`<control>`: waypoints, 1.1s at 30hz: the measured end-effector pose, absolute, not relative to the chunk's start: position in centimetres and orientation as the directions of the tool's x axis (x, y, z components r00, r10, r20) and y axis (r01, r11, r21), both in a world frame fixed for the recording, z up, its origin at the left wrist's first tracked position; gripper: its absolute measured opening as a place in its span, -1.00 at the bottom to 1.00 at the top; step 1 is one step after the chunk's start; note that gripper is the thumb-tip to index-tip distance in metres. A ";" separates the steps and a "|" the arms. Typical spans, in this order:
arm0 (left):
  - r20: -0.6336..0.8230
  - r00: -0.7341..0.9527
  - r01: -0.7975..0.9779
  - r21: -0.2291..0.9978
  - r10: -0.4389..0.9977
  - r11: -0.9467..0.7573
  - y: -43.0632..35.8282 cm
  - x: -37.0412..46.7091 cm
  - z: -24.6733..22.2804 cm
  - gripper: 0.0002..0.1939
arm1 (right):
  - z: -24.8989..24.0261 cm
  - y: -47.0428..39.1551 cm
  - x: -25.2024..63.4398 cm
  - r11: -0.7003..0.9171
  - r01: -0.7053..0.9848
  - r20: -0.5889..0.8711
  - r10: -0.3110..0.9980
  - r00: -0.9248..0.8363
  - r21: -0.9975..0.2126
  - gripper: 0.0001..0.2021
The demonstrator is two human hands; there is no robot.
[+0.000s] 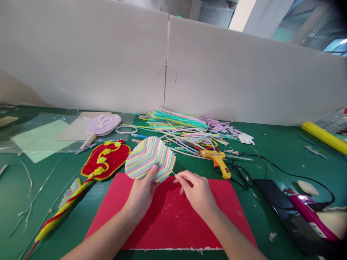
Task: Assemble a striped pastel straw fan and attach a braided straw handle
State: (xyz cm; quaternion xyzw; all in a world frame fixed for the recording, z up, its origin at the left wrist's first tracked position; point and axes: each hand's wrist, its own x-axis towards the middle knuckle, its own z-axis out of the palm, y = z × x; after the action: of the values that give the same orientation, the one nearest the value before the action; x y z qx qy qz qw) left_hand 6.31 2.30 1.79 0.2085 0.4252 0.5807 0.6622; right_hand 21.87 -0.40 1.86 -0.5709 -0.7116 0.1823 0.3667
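Note:
My left hand is closed on a rounded, scallop-edged panel made of pastel pipe cleaners in chevron stripes, with the thumb lying over its lower front. At the panel's lower right edge, my right hand pinches a thin, dark wire-like piece between thumb and forefinger. Both hands are above a red board. To the left lies a red fan with yellow flowers and a yellow-and-red wrapped handle. A small striped pastel piece is beside that handle.
Bundled pipe cleaners lie at the back. A yellow glue gun with a black cord is right of the board, near a black phone and a magenta device. A lilac fan rests back left. White partitions stand behind.

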 end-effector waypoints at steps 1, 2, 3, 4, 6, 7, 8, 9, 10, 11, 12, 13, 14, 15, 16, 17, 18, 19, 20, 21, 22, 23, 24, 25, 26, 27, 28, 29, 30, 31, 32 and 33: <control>-0.320 -0.040 -0.590 0.772 0.947 0.236 2.3 6.3 1.8 -0.66 | 1.9 -0.4 21.9 0.282 0.682 0.313 0.946 -0.082 -0.675 -0.78; -0.315 -0.044 -0.590 0.774 0.948 0.230 2.4 6.3 1.9 -0.65 | 1.9 -0.4 21.9 0.282 0.684 0.311 0.947 -0.085 -0.673 -0.78; -0.311 -0.050 -0.589 0.776 0.949 0.223 2.4 6.3 1.9 -0.64 | 1.9 -0.4 21.9 0.280 0.682 0.306 0.948 -0.086 -0.676 -0.79; -0.308 -0.056 -0.589 0.778 0.950 0.217 2.5 6.3 2.0 -0.63 | 1.9 -0.4 21.9 0.275 0.676 0.299 0.951 -0.085 -0.683 -0.79; -0.309 -0.071 -0.589 0.780 0.948 0.210 2.7 6.2 2.1 -0.62 | 1.8 -0.4 22.0 0.263 0.655 0.278 0.957 -0.084 -0.708 -0.78; -0.313 -0.077 -0.589 0.781 0.947 0.210 2.7 6.2 2.1 -0.62 | 1.7 -0.4 22.0 0.257 0.644 0.268 0.960 -0.083 -0.720 -0.78; -0.316 -0.081 -0.588 0.781 0.945 0.211 2.8 6.1 2.1 -0.62 | 1.6 -0.4 22.0 0.253 0.634 0.262 0.962 -0.082 -0.731 -0.78; -0.317 -0.079 -0.588 0.781 0.945 0.212 2.8 6.1 2.1 -0.63 | 1.6 -0.4 22.0 0.253 0.622 0.259 0.962 -0.082 -0.741 -0.78; -0.314 -0.075 -0.588 0.780 0.947 0.212 2.9 6.0 2.1 -0.63 | 1.5 -0.3 22.0 0.252 0.607 0.255 0.963 -0.083 -0.754 -0.77; -0.310 -0.066 -0.590 0.779 0.948 0.214 2.9 6.0 2.1 -0.62 | 1.6 -0.3 22.0 0.249 0.589 0.248 0.965 -0.083 -0.769 -0.78; -0.308 -0.052 -0.593 0.775 0.950 0.219 2.9 5.9 2.0 -0.62 | 1.6 -0.3 22.0 0.243 0.565 0.239 0.967 -0.084 -0.789 -0.78; -0.309 -0.035 -0.598 0.768 0.950 0.228 2.9 5.9 2.0 -0.63 | 1.6 -0.2 22.0 0.235 0.537 0.223 0.971 -0.087 -0.810 -0.78; -0.315 -0.019 -0.604 0.760 0.949 0.240 3.0 5.8 2.0 -0.64 | 1.7 -0.2 22.0 0.223 0.507 0.205 0.974 -0.091 -0.832 -0.78; -0.325 -0.003 -0.611 0.749 0.946 0.256 3.1 5.8 2.0 -0.65 | 1.8 -0.1 22.0 0.209 0.480 0.188 0.978 -0.093 -0.852 -0.78; -0.339 0.013 -0.617 0.737 0.941 0.274 3.1 5.7 1.9 -0.67 | 1.9 -0.1 22.0 0.198 0.457 0.174 0.980 -0.095 -0.867 -0.78; -0.354 0.028 -0.623 0.725 0.935 0.294 3.2 5.7 1.9 -0.69 | 2.0 0.0 22.0 0.191 0.440 0.166 0.982 -0.095 -0.878 -0.78; -0.371 0.041 -0.628 0.712 0.928 0.313 3.3 5.7 1.9 -0.71 | 2.0 0.0 22.0 0.186 0.429 0.162 0.982 -0.092 -0.884 -0.79; -0.389 0.054 -0.633 0.699 0.920 0.333 3.5 5.6 1.8 -0.73 | 2.0 0.1 22.1 0.185 0.426 0.162 0.983 -0.089 -0.886 -0.80; -0.405 0.066 -0.637 0.686 0.912 0.351 3.6 5.6 1.8 -0.74 | 2.0 0.1 22.2 0.187 0.428 0.166 0.982 -0.087 -0.884 -0.80; -0.419 0.075 -0.642 0.674 0.905 0.366 3.7 5.6 1.7 -0.75 | 2.0 0.2 22.3 0.193 0.435 0.172 0.981 -0.086 -0.880 -0.81; -0.433 0.079 -0.646 0.664 0.898 0.377 3.8 5.5 1.7 -0.76 | 1.9 0.2 22.4 0.199 0.447 0.179 0.980 -0.086 -0.872 -0.81; -0.447 0.081 -0.650 0.654 0.891 0.387 3.8 5.5 1.7 -0.77 | 1.9 0.2 22.5 0.205 0.464 0.187 0.979 -0.086 -0.862 -0.82; -0.462 0.082 -0.652 0.645 0.883 0.398 3.9 5.5 1.7 -0.77 | 1.8 0.2 22.5 0.213 0.483 0.194 0.977 -0.088 -0.849 -0.82; -0.480 0.083 -0.652 0.636 0.873 0.412 3.9 5.4 1.7 -0.78 | 1.8 0.3 22.6 0.220 0.503 0.203 0.975 -0.089 -0.836 -0.82; -0.500 0.086 -0.651 0.627 0.862 0.429 4.0 5.4 1.7 -0.77 | 1.7 0.3 22.7 0.227 0.524 0.212 0.973 -0.089 -0.821 -0.82; -0.519 0.092 -0.649 0.616 0.850 0.446 4.0 5.4 1.7 -0.77 | 1.7 0.3 22.7 0.234 0.545 0.222 0.971 -0.089 -0.805 -0.83; -0.535 0.099 -0.648 0.606 0.839 0.462 4.0 5.4 1.8 -0.76 | 1.6 0.3 22.7 0.244 0.568 0.237 0.968 -0.086 -0.786 -0.83; -0.548 0.106 -0.646 0.596 0.830 0.476 4.1 5.3 1.9 -0.75 | 1.6 0.3 22.7 0.258 0.590 0.261 0.962 -0.081 -0.765 -0.83; -0.556 0.112 -0.646 0.589 0.824 0.485 4.1 5.3 1.9 -0.74 | 1.5 0.4 22.7 0.276 0.612 0.292 0.953 -0.077 -0.741 -0.83; -0.562 0.116 -0.647 0.583 0.819 0.491 4.1 5.3 2.0 -0.73 | 1.4 0.4 22.7 0.302 0.631 0.328 0.942 -0.079 -0.715 -0.83; -0.566 0.119 -0.648 0.578 0.816 0.496 4.2 5.2 2.0 -0.73 | 1.4 0.4 22.7 0.332 0.644 0.363 0.927 -0.089 -0.689 -0.82; -0.570 0.120 -0.650 0.574 0.813 0.498 4.2 5.2 2.0 -0.73 | 1.4 0.4 22.7 0.362 0.652 0.394 0.913 -0.104 -0.667 -0.81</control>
State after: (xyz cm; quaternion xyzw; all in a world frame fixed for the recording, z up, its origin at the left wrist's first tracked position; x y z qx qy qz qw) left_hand 5.18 4.19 2.05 0.0916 0.4445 0.4926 0.7426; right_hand 22.74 0.41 1.38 -0.5401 -0.7244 0.1655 0.3952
